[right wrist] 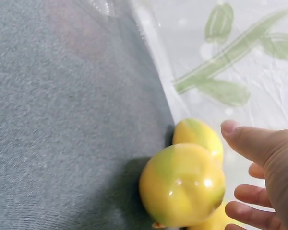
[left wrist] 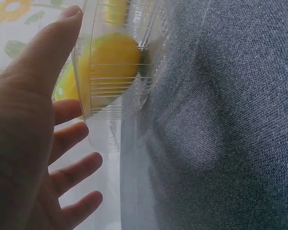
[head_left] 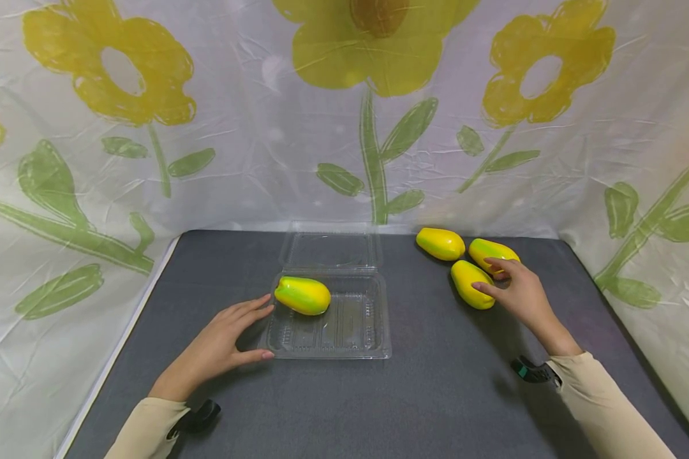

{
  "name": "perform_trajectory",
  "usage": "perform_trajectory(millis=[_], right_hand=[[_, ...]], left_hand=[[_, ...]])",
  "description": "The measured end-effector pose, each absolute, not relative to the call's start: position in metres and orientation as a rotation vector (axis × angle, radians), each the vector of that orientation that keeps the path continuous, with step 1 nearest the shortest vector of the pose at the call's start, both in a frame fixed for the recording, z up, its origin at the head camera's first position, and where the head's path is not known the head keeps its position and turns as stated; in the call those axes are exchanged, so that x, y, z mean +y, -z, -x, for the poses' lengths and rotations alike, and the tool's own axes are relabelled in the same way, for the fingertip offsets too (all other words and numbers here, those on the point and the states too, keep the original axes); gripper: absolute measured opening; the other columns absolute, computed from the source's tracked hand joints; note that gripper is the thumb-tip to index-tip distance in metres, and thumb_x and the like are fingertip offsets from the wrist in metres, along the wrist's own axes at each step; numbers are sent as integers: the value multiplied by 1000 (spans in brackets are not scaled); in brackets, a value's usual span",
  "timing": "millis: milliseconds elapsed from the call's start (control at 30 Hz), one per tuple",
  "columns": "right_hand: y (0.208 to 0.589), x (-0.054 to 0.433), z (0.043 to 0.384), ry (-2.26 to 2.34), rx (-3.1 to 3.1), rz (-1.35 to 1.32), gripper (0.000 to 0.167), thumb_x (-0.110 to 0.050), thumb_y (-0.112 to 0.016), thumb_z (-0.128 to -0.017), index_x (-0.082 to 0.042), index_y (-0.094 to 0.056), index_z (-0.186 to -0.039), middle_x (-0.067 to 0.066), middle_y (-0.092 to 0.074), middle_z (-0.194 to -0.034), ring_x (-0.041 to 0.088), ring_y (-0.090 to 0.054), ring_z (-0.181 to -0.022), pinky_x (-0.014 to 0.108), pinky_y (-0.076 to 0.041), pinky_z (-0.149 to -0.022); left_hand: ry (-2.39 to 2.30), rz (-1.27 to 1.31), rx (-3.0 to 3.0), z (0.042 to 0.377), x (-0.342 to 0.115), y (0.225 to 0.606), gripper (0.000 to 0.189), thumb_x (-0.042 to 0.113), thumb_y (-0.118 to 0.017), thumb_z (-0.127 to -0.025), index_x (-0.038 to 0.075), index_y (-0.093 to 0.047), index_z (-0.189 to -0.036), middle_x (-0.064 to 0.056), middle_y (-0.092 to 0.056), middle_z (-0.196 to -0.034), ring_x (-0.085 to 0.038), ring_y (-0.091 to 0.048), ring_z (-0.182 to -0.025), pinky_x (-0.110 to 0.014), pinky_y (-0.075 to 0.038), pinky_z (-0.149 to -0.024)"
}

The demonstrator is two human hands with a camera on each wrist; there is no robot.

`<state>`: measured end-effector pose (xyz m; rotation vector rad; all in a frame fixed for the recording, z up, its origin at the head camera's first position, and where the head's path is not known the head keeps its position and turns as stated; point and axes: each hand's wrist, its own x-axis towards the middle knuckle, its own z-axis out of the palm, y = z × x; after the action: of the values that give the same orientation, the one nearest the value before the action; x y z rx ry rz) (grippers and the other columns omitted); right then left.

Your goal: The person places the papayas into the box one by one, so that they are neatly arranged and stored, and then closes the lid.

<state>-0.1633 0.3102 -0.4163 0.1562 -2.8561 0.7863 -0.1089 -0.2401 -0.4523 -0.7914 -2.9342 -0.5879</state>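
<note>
A hinged, clear plastic clamshell box (head_left: pixel 350 325) was set on the dark grey, cloth-covered worktop (head_left: pixel 413 395), its lid (head_left: pixel 331 250) folded back towards twelve o'clock. One glossy yellow-green, papaya-shaped fruit (head_left: pixel 302 296) was held inside the box, at ten o'clock. Three matching yellow-green fruits (head_left: pixel 440 244) were grouped at about two o'clock from the box. The hands were held well apart: the left hand (head_left: pixel 224 338) was placed at the box's nine o'clock rim, fingers spread; the right hand (head_left: pixel 519 296) was poised at four o'clock over the group, thumb and fingers parted, though whether contact was made could not be told.
</note>
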Motion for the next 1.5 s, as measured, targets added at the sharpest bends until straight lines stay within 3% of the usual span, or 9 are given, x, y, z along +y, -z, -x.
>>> perform_trajectory(millis=[200, 1000, 1500], right_hand=[[426, 313, 159, -808, -2856, -114, 68, -45, -72, -88, -1, -55, -137, 23, -61, -127, 39, -62, -104, 54, -54, -81], [452, 314, 154, -766, -2822, -45, 69, -47, -76, -85, 0, -58, -133, 24, -64, -119, 37, -65, -96, 52, -55, -76], [454, 313, 160, -685, -2808, -21, 71, -49, -78, -81, 0, -60, -130, 23, -67, -119, 33, -67, -90, 32, -47, -66]], left_hand=[[593, 793, -2936, 109, -240, 454, 88, 63, -73, -77, 17, -48, -148, -4, -39, -160, -33, -43, -140, -62, -36, -111], [580, 784, -2931, 109, -240, 454, 88, 62, -75, -76, 18, -49, -147, -3, -41, -159, -33, -44, -140, -62, -36, -111], [580, 782, -2932, 109, -240, 453, 88, 62, -75, -75, 19, -49, -147, -2, -40, -159, -32, -44, -140, -61, -36, -111]])
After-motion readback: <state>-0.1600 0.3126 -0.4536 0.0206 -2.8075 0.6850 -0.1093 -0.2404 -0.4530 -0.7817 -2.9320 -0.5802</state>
